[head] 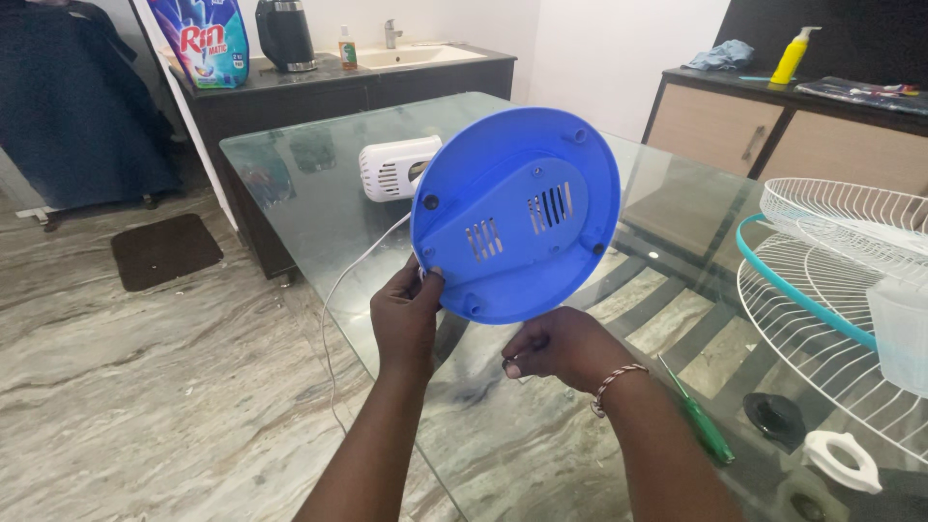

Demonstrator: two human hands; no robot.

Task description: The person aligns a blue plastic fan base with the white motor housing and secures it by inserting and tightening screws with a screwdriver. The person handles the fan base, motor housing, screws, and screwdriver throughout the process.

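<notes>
Two hands: left hand (406,314) grips blue round base (514,215); right hand (561,348) just beneath.

Single head-worn view, no second camera to overlap with. Looks down and forward from the person's head, over both forearms, close to the hands at lower centre. Glass bench (319,184) runs from near right to far left; floor (145,387) fills near left. Far edge catches a dark counter (338,82) and a right-side cabinet (773,126).
</notes>
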